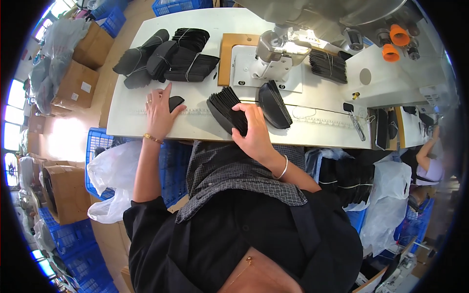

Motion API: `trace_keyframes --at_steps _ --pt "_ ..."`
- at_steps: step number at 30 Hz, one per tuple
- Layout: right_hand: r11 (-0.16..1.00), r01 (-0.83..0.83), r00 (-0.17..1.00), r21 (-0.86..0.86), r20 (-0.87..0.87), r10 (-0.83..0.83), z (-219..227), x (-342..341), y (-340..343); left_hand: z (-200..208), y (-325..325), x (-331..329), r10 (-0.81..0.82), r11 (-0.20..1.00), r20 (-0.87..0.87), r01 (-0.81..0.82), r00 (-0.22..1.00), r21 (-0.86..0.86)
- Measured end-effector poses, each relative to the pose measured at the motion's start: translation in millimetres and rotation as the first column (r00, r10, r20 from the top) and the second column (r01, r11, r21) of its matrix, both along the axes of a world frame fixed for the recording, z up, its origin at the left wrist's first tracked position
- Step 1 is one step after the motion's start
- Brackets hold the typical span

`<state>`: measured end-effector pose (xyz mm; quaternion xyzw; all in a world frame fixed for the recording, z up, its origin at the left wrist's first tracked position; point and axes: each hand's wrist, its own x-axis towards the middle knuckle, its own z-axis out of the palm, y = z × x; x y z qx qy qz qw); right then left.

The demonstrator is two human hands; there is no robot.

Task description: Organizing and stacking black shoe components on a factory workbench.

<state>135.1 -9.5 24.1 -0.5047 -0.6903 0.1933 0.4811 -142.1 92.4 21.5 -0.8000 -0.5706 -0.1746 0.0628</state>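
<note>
My left hand (159, 113) lies on the white table with its fingers stretched and spread. Between its thumb and index finger is a small dark curved piece (176, 102), partly hidden by the hand. My right hand (255, 133) grips the right side of a fanned stack of black half-moon pieces (222, 108), thumb and fingers curled against it. Just right of that hand rests another stack of black half-moon pieces (274, 105), apart from the first. What the pieces are made of is hard to tell.
Tied black bundles (188, 63) lie at the table's back left. The sewing machine's head (281, 53) stands over a metal plate at the back. Another tied bundle (328, 66) lies behind it, thread snips (356, 124) at the right. A blue crate (97, 141) stands below left.
</note>
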Motion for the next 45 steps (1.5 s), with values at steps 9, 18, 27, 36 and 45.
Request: trace_keyframes --at_steps 9,18,27,36,45 --pt "0.999 -0.042 0.913 -0.019 0.405 0.046 21 -10 2 33 -51 49 -0.395 0.902 0.004 0.386 0.919 0.195" --pt "0.852 -0.52 0.85 0.068 -0.056 0.523 134 45 -28 36 -44 72 -0.434 0.894 0.067 0.438 0.899 -0.089" --pt "0.874 -0.45 0.776 0.181 -0.405 0.483 142 188 -121 79 -22 98 -0.657 0.704 0.109 0.659 0.746 -0.265" --pt "0.859 -0.435 0.732 0.269 -0.45 0.512 141 208 -153 102 9 196 -0.934 0.307 0.096 0.909 0.345 -0.281" --pt "0.86 -0.411 0.696 0.301 -0.506 0.51 141 229 -206 84 26 232 -0.963 0.264 -0.097 0.794 0.253 -0.548"
